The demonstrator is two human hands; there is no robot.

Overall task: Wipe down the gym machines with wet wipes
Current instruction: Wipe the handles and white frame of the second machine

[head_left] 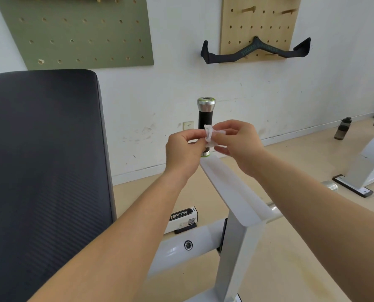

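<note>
A small crumpled white wet wipe (210,136) is pinched between both my hands, just in front of the machine's upright black handle (206,117), which has a silver cap with a green ring. My left hand (182,151) grips the wipe's left side and my right hand (238,140) holds its right side. The handle rises from a white metal arm (231,188) of the machine frame. The lower part of the handle is hidden behind the wipe and my fingers.
A dark padded backrest (42,171) fills the left. On the wall hang a green pegboard (77,31) and a wooden pegboard (260,25) with a black pull bar (255,50). A water bottle (343,128) stands on the floor at right, near another white machine base (360,173).
</note>
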